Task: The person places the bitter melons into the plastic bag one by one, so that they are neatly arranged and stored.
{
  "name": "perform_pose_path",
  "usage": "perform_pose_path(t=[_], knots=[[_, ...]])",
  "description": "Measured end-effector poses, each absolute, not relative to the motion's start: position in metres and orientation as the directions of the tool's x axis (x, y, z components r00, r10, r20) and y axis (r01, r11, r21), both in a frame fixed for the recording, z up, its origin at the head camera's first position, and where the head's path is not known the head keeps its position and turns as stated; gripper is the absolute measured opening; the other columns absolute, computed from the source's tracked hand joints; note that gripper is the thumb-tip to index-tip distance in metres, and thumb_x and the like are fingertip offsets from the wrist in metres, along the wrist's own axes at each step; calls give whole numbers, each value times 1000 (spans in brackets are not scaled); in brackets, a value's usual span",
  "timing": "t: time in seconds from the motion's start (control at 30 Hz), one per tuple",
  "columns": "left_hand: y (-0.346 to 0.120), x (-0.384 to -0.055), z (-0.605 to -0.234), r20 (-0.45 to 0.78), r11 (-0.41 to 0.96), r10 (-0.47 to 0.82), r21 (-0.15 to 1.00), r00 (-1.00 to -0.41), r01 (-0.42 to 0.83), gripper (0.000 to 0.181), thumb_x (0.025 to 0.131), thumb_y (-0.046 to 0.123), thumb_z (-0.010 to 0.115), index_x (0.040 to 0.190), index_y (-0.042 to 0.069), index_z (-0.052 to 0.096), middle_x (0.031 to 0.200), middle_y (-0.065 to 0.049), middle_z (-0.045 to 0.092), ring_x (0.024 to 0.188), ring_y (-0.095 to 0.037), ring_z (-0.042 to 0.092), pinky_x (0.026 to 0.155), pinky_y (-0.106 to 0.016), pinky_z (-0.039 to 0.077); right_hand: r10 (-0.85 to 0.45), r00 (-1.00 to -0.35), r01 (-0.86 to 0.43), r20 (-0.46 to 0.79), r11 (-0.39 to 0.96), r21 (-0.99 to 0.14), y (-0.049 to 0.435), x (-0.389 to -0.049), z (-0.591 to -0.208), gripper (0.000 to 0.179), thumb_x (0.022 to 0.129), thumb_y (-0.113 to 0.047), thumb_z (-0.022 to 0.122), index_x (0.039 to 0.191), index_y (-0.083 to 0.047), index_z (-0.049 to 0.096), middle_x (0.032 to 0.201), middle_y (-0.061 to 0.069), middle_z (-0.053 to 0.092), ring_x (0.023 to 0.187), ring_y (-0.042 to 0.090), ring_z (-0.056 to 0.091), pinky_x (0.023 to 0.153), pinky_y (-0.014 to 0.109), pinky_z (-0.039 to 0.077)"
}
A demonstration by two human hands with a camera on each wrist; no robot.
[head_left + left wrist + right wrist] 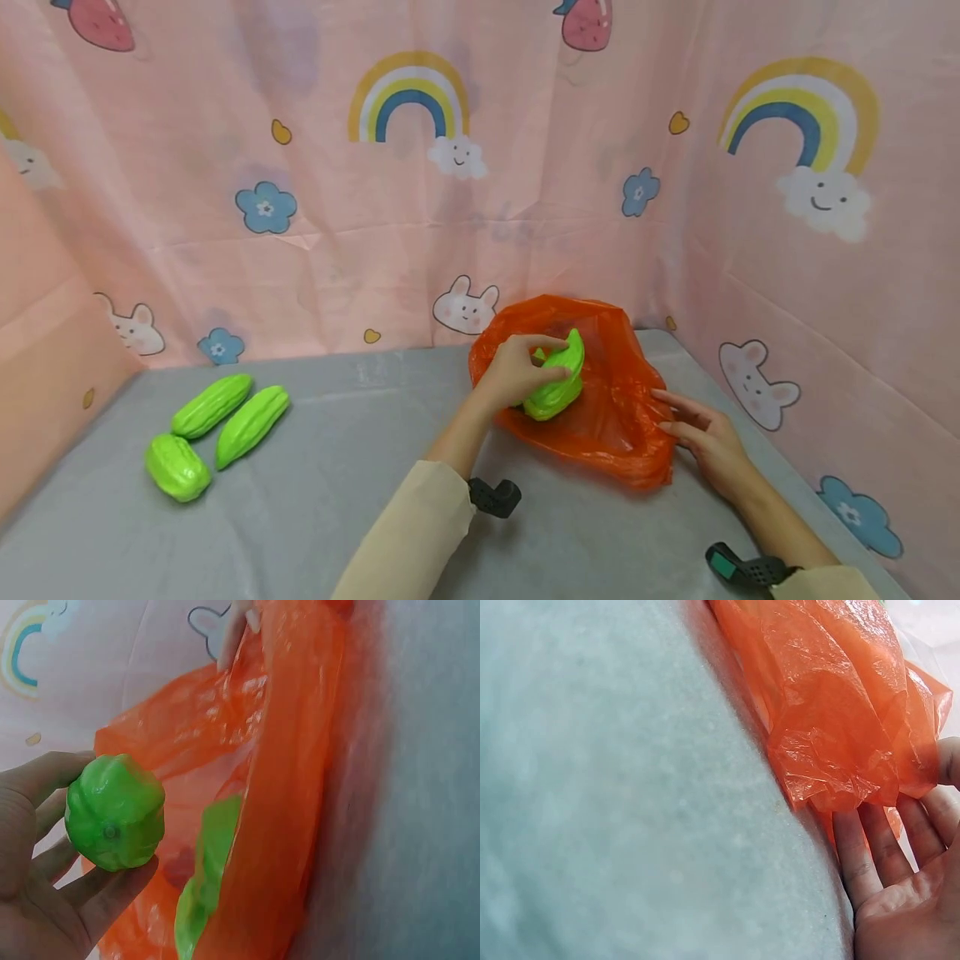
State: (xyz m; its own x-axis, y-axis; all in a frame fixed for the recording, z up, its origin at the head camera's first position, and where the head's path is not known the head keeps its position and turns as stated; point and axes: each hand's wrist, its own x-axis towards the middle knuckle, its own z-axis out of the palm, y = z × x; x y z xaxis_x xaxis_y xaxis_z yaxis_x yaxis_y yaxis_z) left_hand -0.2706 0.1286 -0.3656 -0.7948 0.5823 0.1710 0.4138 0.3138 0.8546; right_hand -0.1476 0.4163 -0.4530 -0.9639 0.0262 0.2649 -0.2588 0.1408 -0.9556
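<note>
My left hand (517,375) holds a bright green bitter melon (572,354) by its sides, over the open mouth of an orange plastic bag (615,400). In the left wrist view the held bitter melon (116,814) faces the camera end-on, with fingers and thumb around it. Behind the bag's rim another green piece (214,855) shows, partly covered by the orange film. At the bag's right side my right hand (708,442) pinches its edge. In the right wrist view, the thumb lies on the orange bag (840,727) and the fingers reach under it.
On the left of the grey tabletop (322,500) lie three more green bitter melons (251,425), close together. A pink printed curtain (337,275) stands behind the table and along both sides. Each wrist wears a black strap (495,497).
</note>
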Motion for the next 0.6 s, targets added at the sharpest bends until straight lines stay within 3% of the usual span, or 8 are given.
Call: perform_pose_path(t=[0.3,0.6], knots=[[151,-261,-377,125,329,611,858,-782,394,43,87,31,80,128,23,71,124,1,69,88,-12,61,74,-21,56,61,-967,-232,248,194,-953,415,-146,-452,39,99,-2,57,138,-4,61,119,-23,68,100,-3,66,81,17,58],[160,-254,-387,109,348,629,846,-770,404,40,87,33,80,126,25,72,125,4,68,97,-10,58,82,-21,55,73,-969,-214,235,219,-952,413,-148,-452,40,99,-4,58,139,2,58,119,-25,67,101,-5,66,81,16,58]])
